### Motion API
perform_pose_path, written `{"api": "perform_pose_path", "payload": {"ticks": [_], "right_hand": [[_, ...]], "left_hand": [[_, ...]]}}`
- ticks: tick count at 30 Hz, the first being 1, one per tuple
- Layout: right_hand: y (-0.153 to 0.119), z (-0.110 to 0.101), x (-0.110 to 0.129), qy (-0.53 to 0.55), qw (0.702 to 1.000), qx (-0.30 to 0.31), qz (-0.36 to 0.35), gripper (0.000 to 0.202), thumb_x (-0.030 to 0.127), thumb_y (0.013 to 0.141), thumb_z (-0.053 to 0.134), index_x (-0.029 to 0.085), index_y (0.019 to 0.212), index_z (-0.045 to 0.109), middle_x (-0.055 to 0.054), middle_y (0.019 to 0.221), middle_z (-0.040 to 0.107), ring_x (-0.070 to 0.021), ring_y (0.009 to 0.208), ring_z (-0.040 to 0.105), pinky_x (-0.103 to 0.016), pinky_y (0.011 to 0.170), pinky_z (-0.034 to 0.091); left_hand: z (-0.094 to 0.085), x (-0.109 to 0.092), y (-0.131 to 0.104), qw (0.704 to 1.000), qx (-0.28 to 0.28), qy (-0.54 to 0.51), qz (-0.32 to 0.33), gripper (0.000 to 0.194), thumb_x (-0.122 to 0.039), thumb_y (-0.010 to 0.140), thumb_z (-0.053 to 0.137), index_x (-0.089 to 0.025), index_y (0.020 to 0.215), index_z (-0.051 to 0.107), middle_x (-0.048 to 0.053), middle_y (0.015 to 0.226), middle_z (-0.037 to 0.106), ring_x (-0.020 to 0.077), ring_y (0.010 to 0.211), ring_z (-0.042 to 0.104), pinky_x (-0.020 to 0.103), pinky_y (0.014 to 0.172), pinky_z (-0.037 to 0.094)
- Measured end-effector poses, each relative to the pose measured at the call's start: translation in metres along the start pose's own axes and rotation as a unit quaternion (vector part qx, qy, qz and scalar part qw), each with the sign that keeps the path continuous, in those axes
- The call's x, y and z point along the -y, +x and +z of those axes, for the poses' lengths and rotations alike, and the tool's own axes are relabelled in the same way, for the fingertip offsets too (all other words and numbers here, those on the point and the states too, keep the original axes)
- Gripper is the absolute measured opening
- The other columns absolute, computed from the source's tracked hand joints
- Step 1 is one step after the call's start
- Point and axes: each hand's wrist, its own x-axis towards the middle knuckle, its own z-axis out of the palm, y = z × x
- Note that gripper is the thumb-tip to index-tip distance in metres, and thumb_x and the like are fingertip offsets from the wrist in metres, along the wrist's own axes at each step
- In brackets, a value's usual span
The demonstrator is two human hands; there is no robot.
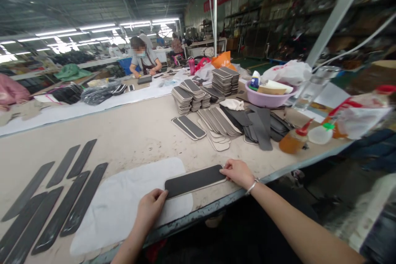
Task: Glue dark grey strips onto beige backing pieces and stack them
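Observation:
A long dark grey strip with a pale border [194,181] lies over the white sheet [123,198] at the table's front edge. My left hand [152,206] pinches its left end between thumb and fingers. At the opposite end, my right hand [238,173] grips the corner, a bracelet on its wrist. Several glossy dark strips [83,200] are laid out slantwise on the left. Beyond my right hand, pale-edged pieces [219,121] are fanned out beside two similar dark pieces [188,127].
Behind are stacks of strips [225,80], a white cloth [232,104] and a purple basin [269,98] of supplies. On the right stand a bottle of amber liquid [292,140] and a green-capped bottle [321,134]. A co-worker [145,60] works across the table.

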Motion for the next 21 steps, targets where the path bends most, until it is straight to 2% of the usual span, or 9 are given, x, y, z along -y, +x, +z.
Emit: {"api": "perform_pose_path", "payload": {"ticks": [6,11,21], "right_hand": [[0.0010,-0.0016,0.0002,-0.075,0.997,0.009,-0.011,0.015,0.034,0.073,0.058,0.020,0.068,0.058,0.002,0.055,0.065,-0.0126,0.053,0.060,-0.022,0.054,0.040],[0.0028,-0.0011,0.0004,-0.078,0.997,0.028,0.003,0.014,0.034,0.074,0.058,0.020,0.070,0.059,0.002,0.056,0.065,-0.0129,0.053,0.061,-0.022,0.055,0.040],[0.0031,-0.0018,0.0039,-0.084,0.996,0.010,0.006,0.017,0.036,0.072,0.059,0.020,0.069,0.059,0.001,0.054,0.064,-0.0135,0.054,0.061,-0.022,0.055,0.040]], "left_hand": [[0.0019,-0.0037,0.0017,0.998,-0.015,0.058,0.003,0.031,-0.036,0.082,0.044,-0.017,0.066,0.062,0.005,0.066,0.066,0.0168,0.066,0.058,0.024,0.060,0.034],[0.0042,-0.0006,0.0028,0.997,-0.014,0.071,0.006,0.031,-0.035,0.082,0.044,-0.017,0.065,0.062,0.004,0.064,0.064,0.0160,0.064,0.057,0.024,0.058,0.032],[0.0042,-0.0038,0.0050,0.995,0.002,0.098,0.002,0.030,-0.032,0.082,0.043,-0.017,0.061,0.058,0.003,0.058,0.060,0.0157,0.060,0.055,0.024,0.056,0.030]]}}
